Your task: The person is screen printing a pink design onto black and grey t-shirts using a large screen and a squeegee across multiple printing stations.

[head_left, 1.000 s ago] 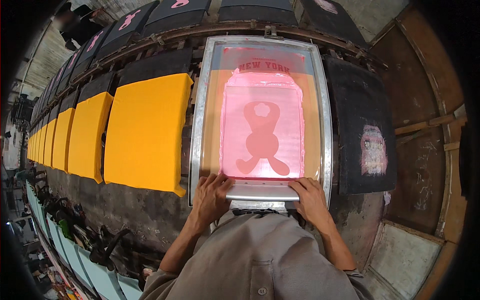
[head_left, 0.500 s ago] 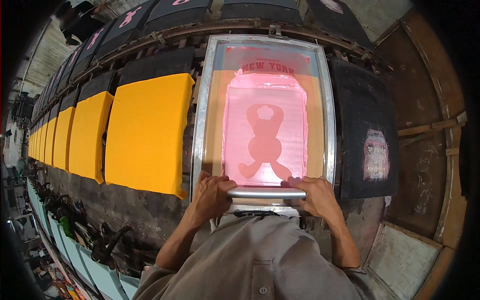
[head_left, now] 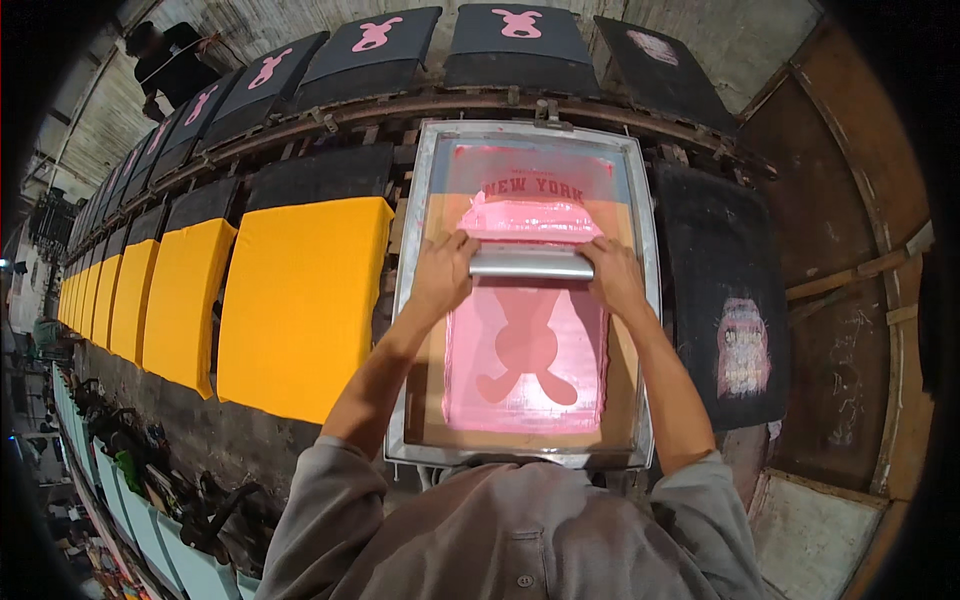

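A metal-handled squeegee [head_left: 532,264] lies crosswise on a screen printing frame [head_left: 648,290], in the frame's upper half. My left hand [head_left: 444,268] grips its left end and my right hand [head_left: 614,270] its right end, fingers closed round it. Thick pink ink [head_left: 530,218] is heaped along the far side of the squeegee. Below it, a thin pink layer covers the mesh round a darker rabbit shape [head_left: 527,345]. The squeegee and hands hide the top of that shape. Yellow fabric shows through the mesh beneath.
Boards with yellow fabric [head_left: 305,300] run off to the left. Across a metal rail [head_left: 420,105] stand dark panels [head_left: 520,45] printed with pink rabbits. To the right lies a black board [head_left: 722,290] with a pink smudge. A person [head_left: 170,65] in dark clothes is at the far left.
Both hands have pushed the squeegee from the frame's near end to its upper half, with pink ink gathered ahead of it. My view has tilted to show more of the far row.
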Action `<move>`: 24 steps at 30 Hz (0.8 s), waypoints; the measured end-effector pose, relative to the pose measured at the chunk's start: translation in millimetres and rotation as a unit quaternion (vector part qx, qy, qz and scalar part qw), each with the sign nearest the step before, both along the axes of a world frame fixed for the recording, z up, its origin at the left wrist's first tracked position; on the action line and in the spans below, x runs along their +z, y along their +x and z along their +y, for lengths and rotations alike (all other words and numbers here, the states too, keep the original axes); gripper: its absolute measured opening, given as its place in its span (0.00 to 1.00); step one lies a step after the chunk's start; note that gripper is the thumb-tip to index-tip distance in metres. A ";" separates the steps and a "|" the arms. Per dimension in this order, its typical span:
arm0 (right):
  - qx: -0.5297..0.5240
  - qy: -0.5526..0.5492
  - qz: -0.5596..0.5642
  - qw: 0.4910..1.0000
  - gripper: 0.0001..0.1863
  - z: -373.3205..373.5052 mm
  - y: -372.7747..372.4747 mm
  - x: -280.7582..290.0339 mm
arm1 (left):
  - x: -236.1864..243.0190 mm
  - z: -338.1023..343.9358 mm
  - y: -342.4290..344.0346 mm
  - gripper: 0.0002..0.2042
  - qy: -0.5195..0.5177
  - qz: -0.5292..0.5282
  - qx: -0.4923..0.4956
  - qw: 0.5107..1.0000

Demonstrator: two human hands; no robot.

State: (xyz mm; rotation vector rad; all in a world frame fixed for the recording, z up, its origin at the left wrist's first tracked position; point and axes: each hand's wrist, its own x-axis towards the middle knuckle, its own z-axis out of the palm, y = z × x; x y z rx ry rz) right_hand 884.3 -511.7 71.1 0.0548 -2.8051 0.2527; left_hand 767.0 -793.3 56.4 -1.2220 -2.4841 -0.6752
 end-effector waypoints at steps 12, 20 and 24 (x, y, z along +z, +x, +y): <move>-0.024 -0.091 -0.120 0.988 0.19 6.3 -42.3 48.6 | 44.2 8.3 -44.9 0.18 -0.115 -0.068 0.046 0.990; -0.031 -0.065 -0.137 0.988 0.15 10.9 -53.0 69.4 | 56.2 7.4 -57.3 0.16 -0.087 -0.076 0.042 0.992; -0.028 -0.050 -0.145 0.988 0.18 10.7 -54.4 96.3 | 83.6 12.2 -59.6 0.16 -0.113 -0.059 0.046 0.991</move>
